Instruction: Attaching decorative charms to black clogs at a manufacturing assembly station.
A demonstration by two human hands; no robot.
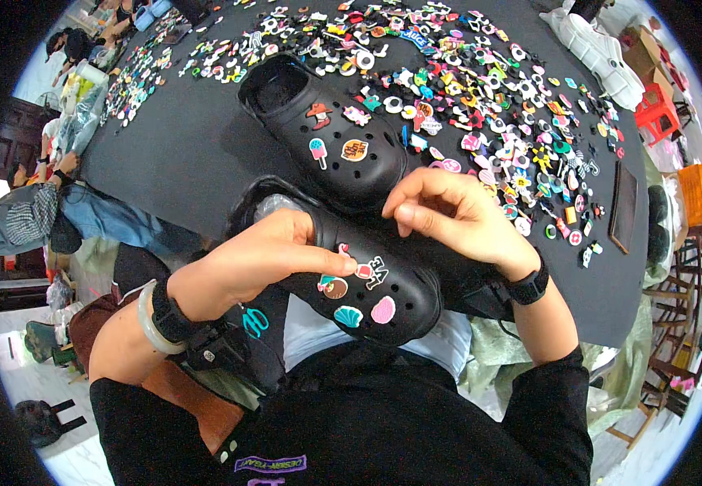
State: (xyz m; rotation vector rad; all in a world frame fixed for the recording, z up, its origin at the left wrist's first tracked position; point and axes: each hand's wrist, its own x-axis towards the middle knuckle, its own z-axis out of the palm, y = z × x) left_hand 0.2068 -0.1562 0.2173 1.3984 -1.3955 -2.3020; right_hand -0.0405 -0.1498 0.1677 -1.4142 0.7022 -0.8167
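With our left hand point(282, 243) we grip the nearer black foam clog point(412, 312) by its upper: the fingers go in at the shoe's opening, out of sight, and the thumb presses down on top beside a small brown football-shaped charm point(365, 271). Our right hand point(444, 212) hangs just above and beyond that clog's toe, fingers curled, thumb tip close to the index finger; we cannot tell whether anything small sits between them. The nearer clog lies in front of our body, at the table's near edge, its toe to the right. It also bears a brown coconut-drink charm point(335, 287), a teal scallop-shell charm point(348, 317) and a pink shell-shaped charm point(383, 310).

Just beyond it, the second black foam clog point(331, 174) rests on the dark, matte tabletop point(173, 138), with four charms on its upper. Loose multicoloured charms point(521, 121) spread across the far and right parts of the surface, near a dark flat rectangular object point(623, 206) and white chunky clogs point(602, 57).

In the room, we see a red plastic stool point(657, 113) and orange plastic crates point(699, 193) on the right, and a co-worker's checked sleeve point(39, 209) on the left.
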